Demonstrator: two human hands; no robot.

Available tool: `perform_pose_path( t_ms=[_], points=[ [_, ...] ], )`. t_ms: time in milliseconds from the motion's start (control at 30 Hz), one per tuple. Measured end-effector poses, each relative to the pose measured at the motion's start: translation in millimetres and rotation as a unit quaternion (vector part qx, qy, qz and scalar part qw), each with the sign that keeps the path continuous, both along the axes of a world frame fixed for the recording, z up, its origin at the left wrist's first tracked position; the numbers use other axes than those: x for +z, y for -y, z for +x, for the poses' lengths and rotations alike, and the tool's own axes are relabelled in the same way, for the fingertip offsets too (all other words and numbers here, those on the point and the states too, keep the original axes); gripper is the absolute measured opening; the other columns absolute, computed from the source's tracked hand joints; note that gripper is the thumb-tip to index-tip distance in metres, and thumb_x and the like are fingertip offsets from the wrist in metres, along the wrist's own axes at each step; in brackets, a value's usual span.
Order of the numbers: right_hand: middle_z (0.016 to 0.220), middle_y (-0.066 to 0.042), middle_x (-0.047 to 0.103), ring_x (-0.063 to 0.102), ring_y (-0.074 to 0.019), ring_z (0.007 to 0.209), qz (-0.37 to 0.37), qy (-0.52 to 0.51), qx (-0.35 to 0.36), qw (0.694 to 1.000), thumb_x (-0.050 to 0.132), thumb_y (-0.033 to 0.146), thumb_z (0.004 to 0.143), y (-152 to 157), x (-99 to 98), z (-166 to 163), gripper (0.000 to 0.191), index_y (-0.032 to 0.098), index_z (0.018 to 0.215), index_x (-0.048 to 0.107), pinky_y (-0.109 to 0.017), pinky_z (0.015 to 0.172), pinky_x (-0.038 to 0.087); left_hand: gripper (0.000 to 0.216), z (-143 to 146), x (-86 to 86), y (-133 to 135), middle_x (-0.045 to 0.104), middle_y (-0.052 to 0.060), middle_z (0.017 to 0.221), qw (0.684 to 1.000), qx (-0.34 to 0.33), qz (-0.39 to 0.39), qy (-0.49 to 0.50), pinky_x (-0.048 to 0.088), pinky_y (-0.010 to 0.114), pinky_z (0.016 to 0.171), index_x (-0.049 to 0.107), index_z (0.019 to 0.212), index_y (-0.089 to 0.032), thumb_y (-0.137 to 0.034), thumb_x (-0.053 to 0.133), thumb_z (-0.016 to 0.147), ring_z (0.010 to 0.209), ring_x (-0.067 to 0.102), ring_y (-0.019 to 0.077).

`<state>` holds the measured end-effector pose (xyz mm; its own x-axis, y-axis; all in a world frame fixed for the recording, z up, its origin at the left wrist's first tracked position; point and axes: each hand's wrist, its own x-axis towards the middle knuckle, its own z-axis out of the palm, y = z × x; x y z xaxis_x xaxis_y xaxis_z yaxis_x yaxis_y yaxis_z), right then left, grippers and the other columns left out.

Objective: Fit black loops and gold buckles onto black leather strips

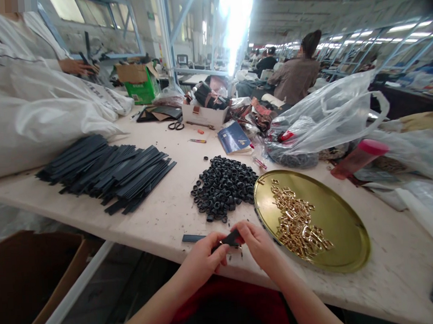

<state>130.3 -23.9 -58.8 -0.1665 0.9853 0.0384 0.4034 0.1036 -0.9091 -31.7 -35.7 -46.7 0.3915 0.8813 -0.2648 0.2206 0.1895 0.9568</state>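
Observation:
Near the table's front edge, my left hand [203,256] is closed on a black strap [231,237]. My right hand [257,243] pinches the same strap at its far end. A small shiny bit shows by the left fingertips, too small to name. To the left, a dark strip [192,238] lies on the table; whether it joins the held strap cannot be seen. Just beyond my hands is a heap of small black loops [223,186]. Gold buckles [301,225] are piled on a round gold tray [348,244] at right. Many black straps [110,171] lie stacked at left.
A white sack [34,124] covers the table's left end. Scissors [176,125], a blue notebook [234,137], a white box [202,115] and a clear plastic bag [324,116] sit farther back. A pink-lidded jar [361,158] is at right. A co-worker's hand [78,66] shows at far left.

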Motion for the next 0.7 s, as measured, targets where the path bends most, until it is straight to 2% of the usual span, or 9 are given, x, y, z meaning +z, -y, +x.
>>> perform_pose_path(
  t_ms=[67,133,300,367,433,467,567,633,700],
  points=[
    [0.073,-0.003,0.058,0.053,-0.0154,0.069,0.068,0.139,-0.004,0.988,0.043,0.027,0.084,-20.4,-4.3,-3.0,0.019,0.019,0.079,0.060,-0.026,0.063,0.040,0.025,-3.6,-2.7,-3.7,0.049,-0.006,0.051,0.999,0.027,0.001,-0.020,0.033,0.017,0.040,0.052,0.089,-0.015,-0.036,0.043,0.079,0.038,0.040,0.0060],
    [0.077,-0.004,0.058,0.053,-0.0160,0.071,0.099,0.241,0.009,0.965,0.050,0.018,0.078,-37.0,-10.2,-7.3,0.011,0.020,0.080,0.061,-0.027,0.064,0.038,0.026,-7.9,-6.1,-7.2,0.046,-0.007,0.048,0.997,0.063,-0.017,-0.031,0.030,0.016,0.037,0.050,0.088,-0.014,-0.038,0.042,0.079,0.035,0.037,0.0058],
    [0.071,-0.003,0.055,0.052,-0.0161,0.069,0.111,0.272,0.010,0.956,0.054,0.012,0.074,-51.1,-14.0,-9.0,0.011,0.019,0.065,0.058,-0.027,0.063,0.037,0.026,-18.0,-12.1,-10.8,0.045,-0.008,0.046,0.995,0.085,-0.041,-0.038,0.027,0.016,0.034,0.049,0.084,-0.016,-0.040,0.042,0.077,0.034,0.034,0.0063],
    [0.071,-0.003,0.054,0.052,-0.0160,0.070,0.085,0.215,-0.006,0.973,0.053,0.018,0.076,-46.3,-8.9,-6.0,0.012,0.018,0.065,0.056,-0.027,0.063,0.037,0.026,-17.7,-10.0,-10.6,0.044,-0.008,0.045,0.994,0.097,-0.023,-0.047,0.027,0.017,0.035,0.050,0.082,-0.017,-0.041,0.042,0.077,0.034,0.034,0.0065],
    [0.068,-0.001,0.053,0.051,-0.0146,0.065,-0.006,0.058,-0.014,0.998,0.050,0.028,0.080,-36.8,-3.1,-4.4,0.016,0.017,0.069,0.055,-0.027,0.061,0.039,0.027,-13.4,-4.8,-10.3,0.045,-0.007,0.046,0.992,0.113,0.011,-0.060,0.029,0.018,0.038,0.051,0.082,-0.017,-0.042,0.042,0.078,0.036,0.036,0.0068],
    [0.067,0.000,0.053,0.050,-0.0136,0.062,-0.064,-0.046,-0.017,0.997,0.049,0.033,0.080,-31.0,-0.9,-4.5,0.019,0.017,0.072,0.054,-0.027,0.060,0.040,0.027,-10.2,-1.7,-10.2,0.046,-0.007,0.047,0.990,0.118,0.029,-0.068,0.030,0.018,0.040,0.052,0.082,-0.017,-0.042,0.043,0.079,0.038,0.038,0.0070],
    [0.063,0.003,0.052,0.048,-0.0107,0.058,-0.165,-0.272,-0.040,0.947,0.053,0.042,0.077,-13.8,0.8,-7.8,0.024,0.018,0.072,0.053,-0.025,0.058,0.040,0.027,-0.2,6.0,-9.4,0.046,-0.007,0.048,0.990,0.100,0.060,-0.076,0.032,0.018,0.045,0.055,0.080,-0.017,-0.040,0.042,0.079,0.043,0.040,0.0076],
    [0.061,0.004,0.051,0.046,-0.0095,0.056,-0.162,-0.317,-0.078,0.931,0.060,0.041,0.072,-5.6,-0.6,-10.2,0.024,0.018,0.071,0.053,-0.023,0.058,0.039,0.026,3.5,7.7,-8.8,0.043,-0.007,0.046,0.993,0.071,0.056,-0.074,0.031,0.018,0.046,0.056,0.077,-0.016,-0.038,0.042,0.079,0.043,0.040,0.0076],
    [0.060,0.005,0.052,0.046,-0.0092,0.055,-0.154,-0.313,-0.101,0.932,0.064,0.040,0.069,-0.5,-1.4,-11.7,0.024,0.018,0.074,0.056,-0.023,0.057,0.038,0.025,3.8,7.0,-8.7,0.041,-0.008,0.044,0.996,0.038,0.041,-0.074,0.030,0.018,0.045,0.055,0.074,-0.015,-0.035,0.041,0.079,0.042,0.038,0.0073]
  ],
)
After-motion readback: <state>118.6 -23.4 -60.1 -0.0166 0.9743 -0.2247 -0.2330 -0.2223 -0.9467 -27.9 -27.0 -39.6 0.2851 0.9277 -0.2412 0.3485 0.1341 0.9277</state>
